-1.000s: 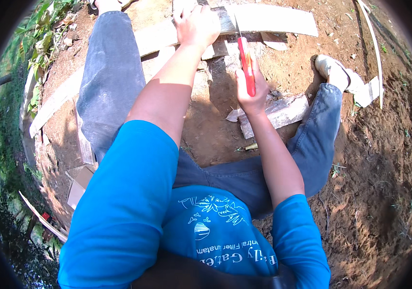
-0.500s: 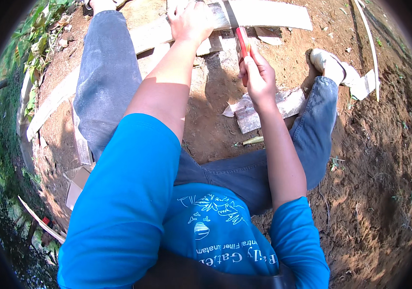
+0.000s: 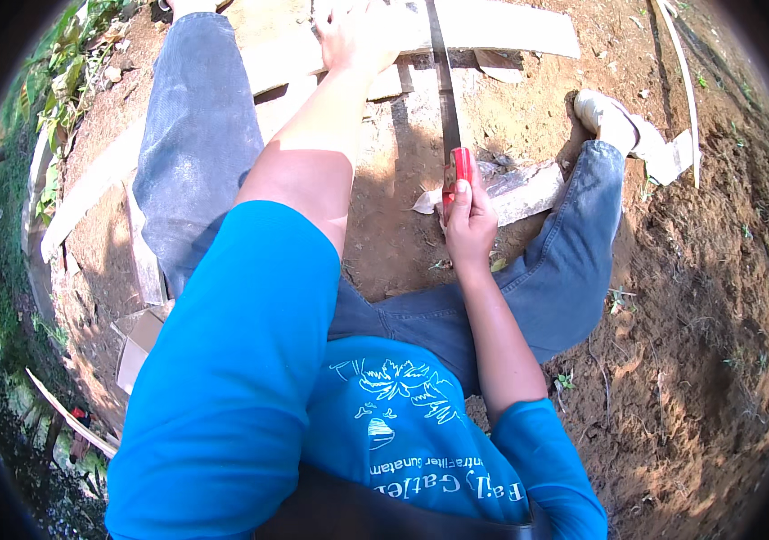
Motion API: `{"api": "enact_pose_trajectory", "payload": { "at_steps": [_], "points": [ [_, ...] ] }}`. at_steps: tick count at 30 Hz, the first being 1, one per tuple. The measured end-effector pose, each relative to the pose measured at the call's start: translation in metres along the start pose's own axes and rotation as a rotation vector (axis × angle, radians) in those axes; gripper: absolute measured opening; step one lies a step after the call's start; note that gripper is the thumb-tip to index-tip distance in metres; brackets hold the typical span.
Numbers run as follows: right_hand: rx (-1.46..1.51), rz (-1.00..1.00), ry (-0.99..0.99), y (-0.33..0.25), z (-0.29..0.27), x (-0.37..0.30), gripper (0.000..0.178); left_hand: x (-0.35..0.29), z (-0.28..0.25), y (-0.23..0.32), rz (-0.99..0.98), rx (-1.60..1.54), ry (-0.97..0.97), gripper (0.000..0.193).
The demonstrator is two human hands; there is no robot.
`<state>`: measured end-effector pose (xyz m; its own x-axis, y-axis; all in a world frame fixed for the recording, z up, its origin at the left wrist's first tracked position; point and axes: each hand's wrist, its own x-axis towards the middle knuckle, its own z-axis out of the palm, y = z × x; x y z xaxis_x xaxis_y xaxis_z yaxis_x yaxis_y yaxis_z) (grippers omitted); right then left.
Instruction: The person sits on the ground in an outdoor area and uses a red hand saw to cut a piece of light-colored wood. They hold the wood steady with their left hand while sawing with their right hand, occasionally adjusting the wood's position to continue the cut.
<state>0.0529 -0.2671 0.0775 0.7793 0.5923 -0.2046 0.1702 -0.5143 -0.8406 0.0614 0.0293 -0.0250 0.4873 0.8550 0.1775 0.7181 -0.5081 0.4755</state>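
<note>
My right hand (image 3: 472,225) is closed around the red handle of a hand saw (image 3: 461,171). Its long dark blade points away from me and crosses the near edge of a pale wooden plank (image 3: 515,31), between my feet. At the top of the view my left hand (image 3: 357,40) presses on the same plank, left of the blade. Its fingers look spread over the wood, though bright glare washes out the fingertips. Where the blade meets the wood, the glare hides any cut.
A short rough board (image 3: 528,193) lies on the soil beside my right leg. Long wood strips (image 3: 101,202) rest by my left leg, near a cardboard box (image 3: 139,346). A thin curved stick (image 3: 688,90) lies at far right; leafy plants (image 3: 56,99) border the left.
My right hand has drawn the saw back toward me, so much more of the blade shows on the near side of the plank. My left hand stays on the plank.
</note>
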Motion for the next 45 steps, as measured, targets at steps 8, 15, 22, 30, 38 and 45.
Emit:
{"api": "enact_pose_trajectory", "payload": {
  "at_steps": [8, 15, 22, 30, 38, 45],
  "points": [
    [0.250, -0.003, 0.004, -0.048, -0.023, 0.014, 0.042, -0.001, -0.002, -0.005, -0.007, -0.010, -0.002, 0.051],
    [0.345, -0.205, 0.002, -0.060, 0.044, 0.113, 0.037, 0.003, -0.002, 0.001, -0.001, -0.017, -0.001, 0.050],
    [0.285, -0.206, 0.016, -0.056, 0.055, 0.119, 0.038, 0.002, -0.002, 0.000, -0.006, -0.023, -0.001, 0.049],
    [0.247, -0.175, 0.014, -0.048, 0.054, 0.124, 0.039, 0.002, -0.004, 0.002, -0.001, -0.035, -0.008, 0.049],
    [0.278, -0.200, 0.020, -0.051, 0.056, 0.119, 0.037, 0.002, -0.004, 0.002, 0.007, -0.032, -0.009, 0.048],
    [0.194, -0.194, -0.060, -0.056, 0.053, 0.118, 0.039, 0.000, -0.005, 0.002, 0.008, -0.035, -0.013, 0.047]
  ]
}}
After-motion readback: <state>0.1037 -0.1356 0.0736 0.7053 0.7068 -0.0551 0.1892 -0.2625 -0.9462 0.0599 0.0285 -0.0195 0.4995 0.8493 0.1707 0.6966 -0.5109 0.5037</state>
